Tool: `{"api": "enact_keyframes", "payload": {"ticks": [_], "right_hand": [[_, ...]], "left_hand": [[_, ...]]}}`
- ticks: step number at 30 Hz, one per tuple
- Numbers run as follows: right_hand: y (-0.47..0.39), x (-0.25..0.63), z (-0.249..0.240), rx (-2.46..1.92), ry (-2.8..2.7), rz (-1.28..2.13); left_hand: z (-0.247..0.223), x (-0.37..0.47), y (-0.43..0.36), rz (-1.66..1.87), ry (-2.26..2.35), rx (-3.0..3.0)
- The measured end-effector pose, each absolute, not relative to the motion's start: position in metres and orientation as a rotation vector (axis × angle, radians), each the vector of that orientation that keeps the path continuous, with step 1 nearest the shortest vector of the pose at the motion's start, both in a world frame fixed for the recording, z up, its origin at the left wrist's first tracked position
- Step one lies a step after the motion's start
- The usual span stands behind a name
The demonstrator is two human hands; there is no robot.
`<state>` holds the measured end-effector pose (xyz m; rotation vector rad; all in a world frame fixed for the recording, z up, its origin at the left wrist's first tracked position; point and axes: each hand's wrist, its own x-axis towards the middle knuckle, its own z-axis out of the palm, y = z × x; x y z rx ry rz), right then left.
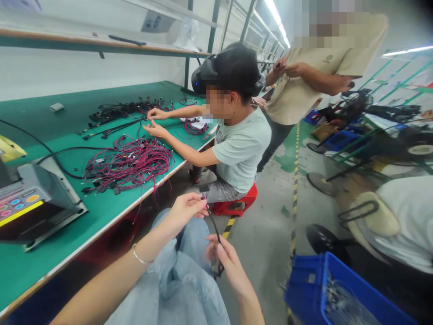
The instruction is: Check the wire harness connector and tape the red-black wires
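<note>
A black-sleeved wire harness (214,222) runs between my two hands, over my lap. My left hand (188,206) is closed on its upper end, where a few red and dark wires show at the fingertips. Lower and to the right, my right hand (228,258) pinches the black sleeve between thumb and fingers; some of its fingers are blurred. A dark end of the harness hangs below the right hand. On the green table (111,228) to the left lies a tangled heap of red and black wires (135,160) with small connectors.
A grey machine with coloured buttons (30,203) stands on the table's near left. A seated co-worker (241,140) on a red stool (238,203) handles black cables (125,126). Another person (324,76) stands behind. At lower right is a blue crate (307,284) holding clear bags.
</note>
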<state>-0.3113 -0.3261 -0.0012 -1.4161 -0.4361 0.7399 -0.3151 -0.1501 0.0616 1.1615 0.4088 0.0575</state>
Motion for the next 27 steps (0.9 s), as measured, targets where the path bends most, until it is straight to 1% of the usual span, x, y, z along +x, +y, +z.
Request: {"api": "enact_keyframes", "payload": {"ticks": [2,4,7,10,13,16,19,22,27], "right_hand": [[-0.322,-0.307,0.012,-1.571,-0.478,0.523],[-0.314,-0.302,0.025,-1.621,-0.382,0.357],[-0.303,-0.298,0.040,-1.553,-0.182,0.199],[-0.300,-0.297,0.048,-1.470,-0.174,0.105],[-0.303,-0.296,0.053,-1.368,-0.218,0.146],[-0.307,-0.292,0.055,-1.323,-0.278,0.287],[-0.312,-0.287,0.057,-1.348,-0.328,0.373],[-0.316,-0.284,0.061,-1.390,-0.370,0.397],[-0.311,-0.286,0.070,-1.396,-0.383,0.424]], "left_hand": [[0.069,-0.314,-0.163,0.044,0.372,1.222],[0.075,-0.314,-0.174,0.075,0.305,1.289],[0.087,-0.313,-0.185,0.179,0.208,1.430],[0.098,-0.309,-0.189,0.104,0.178,1.408],[0.104,-0.304,-0.191,-0.083,0.141,1.213],[0.105,-0.298,-0.190,-0.166,0.104,1.166],[0.107,-0.295,-0.185,-0.181,0.119,1.258],[0.109,-0.293,-0.176,-0.198,0.031,1.334],[0.110,-0.292,-0.163,-0.157,0.017,1.299]]}}
